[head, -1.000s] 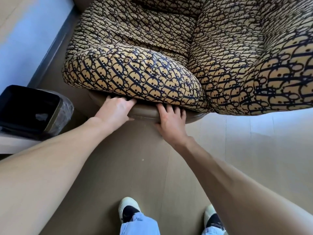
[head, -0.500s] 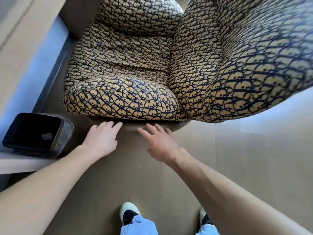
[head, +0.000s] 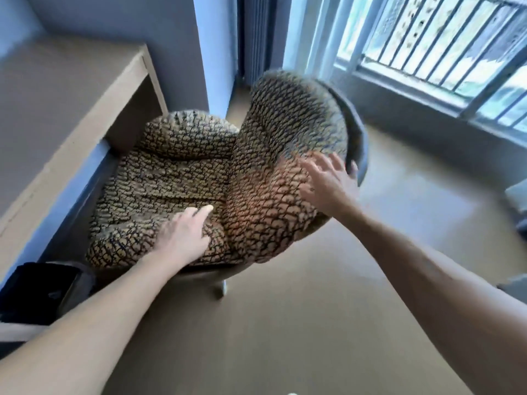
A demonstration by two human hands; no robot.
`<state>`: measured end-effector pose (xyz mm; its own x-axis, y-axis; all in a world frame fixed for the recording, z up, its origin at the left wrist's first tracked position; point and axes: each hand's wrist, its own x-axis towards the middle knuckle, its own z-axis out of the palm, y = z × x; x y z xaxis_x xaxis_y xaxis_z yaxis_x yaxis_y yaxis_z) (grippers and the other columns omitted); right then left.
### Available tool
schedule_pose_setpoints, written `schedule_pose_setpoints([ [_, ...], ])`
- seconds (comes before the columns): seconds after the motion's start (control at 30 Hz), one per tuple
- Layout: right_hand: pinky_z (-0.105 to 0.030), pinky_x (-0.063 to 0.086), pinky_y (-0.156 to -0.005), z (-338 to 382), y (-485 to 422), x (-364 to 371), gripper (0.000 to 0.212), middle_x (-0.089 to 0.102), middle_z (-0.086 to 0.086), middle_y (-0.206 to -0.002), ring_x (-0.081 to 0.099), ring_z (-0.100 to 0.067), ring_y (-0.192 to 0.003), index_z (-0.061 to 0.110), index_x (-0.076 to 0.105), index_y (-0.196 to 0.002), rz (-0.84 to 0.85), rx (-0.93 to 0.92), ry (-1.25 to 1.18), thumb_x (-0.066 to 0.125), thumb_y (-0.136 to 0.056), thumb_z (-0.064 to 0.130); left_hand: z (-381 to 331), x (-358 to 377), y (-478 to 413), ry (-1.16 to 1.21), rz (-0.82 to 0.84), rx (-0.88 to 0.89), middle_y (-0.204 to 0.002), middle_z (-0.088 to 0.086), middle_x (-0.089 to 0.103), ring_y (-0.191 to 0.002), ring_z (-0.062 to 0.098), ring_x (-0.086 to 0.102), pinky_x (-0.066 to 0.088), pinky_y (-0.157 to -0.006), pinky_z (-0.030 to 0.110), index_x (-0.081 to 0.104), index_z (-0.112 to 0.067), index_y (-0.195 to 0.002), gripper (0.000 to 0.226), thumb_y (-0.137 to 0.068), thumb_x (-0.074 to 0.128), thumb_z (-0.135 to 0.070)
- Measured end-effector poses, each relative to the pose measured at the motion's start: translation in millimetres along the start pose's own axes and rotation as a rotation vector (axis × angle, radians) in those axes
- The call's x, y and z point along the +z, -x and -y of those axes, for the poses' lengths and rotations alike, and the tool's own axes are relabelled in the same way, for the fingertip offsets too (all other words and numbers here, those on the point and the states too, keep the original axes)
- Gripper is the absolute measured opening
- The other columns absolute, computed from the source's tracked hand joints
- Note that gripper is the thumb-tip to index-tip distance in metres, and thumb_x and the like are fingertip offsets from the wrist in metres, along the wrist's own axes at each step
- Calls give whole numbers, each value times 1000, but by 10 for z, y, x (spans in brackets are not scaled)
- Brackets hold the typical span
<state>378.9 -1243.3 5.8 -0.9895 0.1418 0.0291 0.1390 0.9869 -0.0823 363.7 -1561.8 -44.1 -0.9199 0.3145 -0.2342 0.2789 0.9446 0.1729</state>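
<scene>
A chair with a tan cushion printed in dark blue fills the middle of the view. Its padded backrest rises on the right, edged by a grey shell. My left hand lies over the front of the seat cushion with its fingers stretched out. My right hand is spread over the side of the backrest, fingers straight, near the grey shell. The picture is blurred by motion, so I cannot tell whether either hand touches the fabric.
A beige desk stands at the left, with the seat tucked partly under it. A black bin sits at the lower left. A barred window is at the back right. Brown floor spreads in front.
Both hands left the rim under the seat and rose, the left over the seat cushion, the right to the backrest. The view lifted, now showing the desk and window.
</scene>
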Motion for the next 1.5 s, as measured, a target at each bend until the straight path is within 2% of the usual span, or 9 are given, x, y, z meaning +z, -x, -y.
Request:
schedule_pose_setpoints([
  [0.1,-63,28,-112,-629,369,-466,65,24,5,-161,18,-27,-147,41,35,-146,134,64,-92,59,-87,55,-766,-570,296,51,-48,-40,-149,4,44,-127,31,50,45,-103,47,29,-36,-153,72,-88,61,-36],
  [0.3,-60,37,-107,-1241,788,-925,64,33,6,-155,26,-23,-145,42,34,-144,83,-5,-180,62,-87,55,-1921,-1219,444,183,-136,-39,-150,6,42,-131,30,47,43,-106,47,29,-32,-153,73,-88,62,-38],
  [0.5,-53,40,-108,-1527,611,-1095,72,31,5,-157,28,-24,-144,38,28,-148,100,-56,-251,65,-86,46,-2577,-1301,184,220,-73,-51,-150,5,41,-132,30,45,40,-107,49,26,-33,-153,73,-89,60,-40],
  [0.67,-48,39,-111,-1887,17,-1036,77,29,4,-158,26,-22,-146,38,27,-150,97,-97,-290,66,-84,36,-3067,-1131,-602,236,-37,-69,-149,5,39,-132,31,43,36,-108,50,25,-36,-150,69,-89,58,-43],
  [0.9,-46,36,-112,-2793,-1047,-782,74,30,4,-157,27,-22,-145,34,29,-151,253,-98,-266,64,-86,38,-3780,-1002,-2039,292,44,-134,-152,7,37,-133,32,42,33,-111,54,25,-37,-151,70,-90,58,-38],
  [1.17,-45,36,-111,-3552,-2267,-783,70,31,1,-157,32,-25,-142,30,31,-150,337,-133,-242,63,-88,34,-4381,-1095,-3221,255,72,-154,-153,6,35,-136,31,38,28,-113,54,30,-34,-149,66,-90,59,-34],
  [1.33,-49,36,-111,-3616,-3160,-668,71,25,-1,-161,24,-25,-147,32,27,-151,392,-296,-100,61,-89,35,-4382,-1047,-3815,301,12,-240,-158,6,28,-143,30,30,22,-118,57,27,-34,-153,70,-91,60,-37],
  [1.5,-51,31,-113,-3509,-4179,-439,66,29,0,-158,21,-23,-148,27,34,-146,397,-611,93,65,-87,31,-4188,-708,-4231,333,-53,-431,-167,7,13,-152,32,11,5,-119,64,21,-41,-152,75,-88,58,-54],
])
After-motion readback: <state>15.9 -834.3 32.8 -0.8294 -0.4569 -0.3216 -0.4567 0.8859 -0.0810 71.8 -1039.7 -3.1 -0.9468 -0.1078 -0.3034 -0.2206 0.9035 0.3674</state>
